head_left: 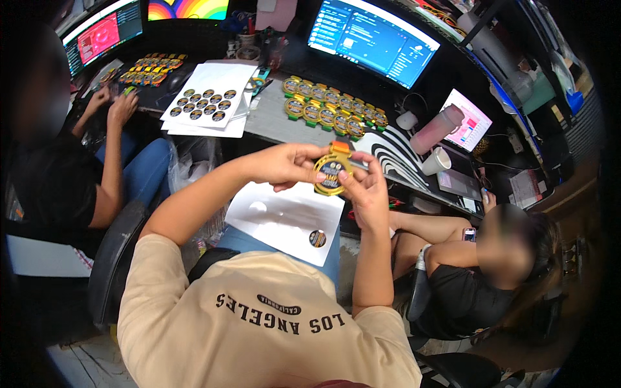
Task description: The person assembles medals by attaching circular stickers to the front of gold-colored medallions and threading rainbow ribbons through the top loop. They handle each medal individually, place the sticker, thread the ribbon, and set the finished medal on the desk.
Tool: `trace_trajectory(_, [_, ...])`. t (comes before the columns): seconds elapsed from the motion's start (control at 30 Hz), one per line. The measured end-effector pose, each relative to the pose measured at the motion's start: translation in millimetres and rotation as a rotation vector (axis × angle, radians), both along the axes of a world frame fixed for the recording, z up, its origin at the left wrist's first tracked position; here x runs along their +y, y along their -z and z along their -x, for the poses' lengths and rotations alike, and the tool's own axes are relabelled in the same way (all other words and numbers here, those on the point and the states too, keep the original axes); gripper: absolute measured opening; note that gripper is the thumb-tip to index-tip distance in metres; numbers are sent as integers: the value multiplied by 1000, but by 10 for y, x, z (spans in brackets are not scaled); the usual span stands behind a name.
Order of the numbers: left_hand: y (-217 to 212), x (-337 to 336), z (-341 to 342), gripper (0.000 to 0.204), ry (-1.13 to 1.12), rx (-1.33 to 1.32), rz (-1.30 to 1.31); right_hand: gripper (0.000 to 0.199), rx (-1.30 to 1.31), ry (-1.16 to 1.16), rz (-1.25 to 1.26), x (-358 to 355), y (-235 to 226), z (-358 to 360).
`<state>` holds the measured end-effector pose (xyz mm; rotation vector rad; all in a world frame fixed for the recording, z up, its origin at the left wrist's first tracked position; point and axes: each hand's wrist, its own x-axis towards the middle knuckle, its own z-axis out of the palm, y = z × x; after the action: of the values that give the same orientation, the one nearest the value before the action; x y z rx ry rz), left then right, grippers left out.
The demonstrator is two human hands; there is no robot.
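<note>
Between both hands I hold up a gold medal [332, 169] with a dark round sticker at its centre and an orange ribbon at its top. My left hand [288, 165] grips its left edge, thumb on the face. The thumb of my right hand [366, 194] presses the lower right of the medal, fingers behind it. On my lap below lies a white sticker sheet [278, 220] with a single round dark sticker [317, 238] near its right corner; pale marks show elsewhere on it.
Several gold medals [330, 107] stand in rows on the desk [268, 123]. Left of them lies a stack of sticker sheets [206, 72]. Monitors [373, 40] line the back. A tumbler [437, 128], white cup [436, 161] and laptop [456, 174] are at right. A person sits on each side.
</note>
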<state>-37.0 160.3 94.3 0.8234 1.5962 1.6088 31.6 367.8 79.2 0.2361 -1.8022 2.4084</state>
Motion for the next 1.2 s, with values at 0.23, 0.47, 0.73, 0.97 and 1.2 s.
trace_trajectory(0.23, [639,570,517,72,-2,-135,-2,38,-107,85,-6,607,662,521])
trace_trajectory(0.47, [956,1155,812,35,-419,961,86,38,-296,233,-173,1711,787,1557])
trace_trajectory(0.73, [1146,1504,785,68,-517,1194,433,36,-464,192,-185,1853,883,2080])
trace_trajectory(0.97, [1252,1524,841,69,-528,1169,454,38,-487,120,-219,1807,826,2217])
trace_trajectory(1.2, [1270,1545,835,68,-527,1163,447,37,-499,114,-262,1764,751,2280])
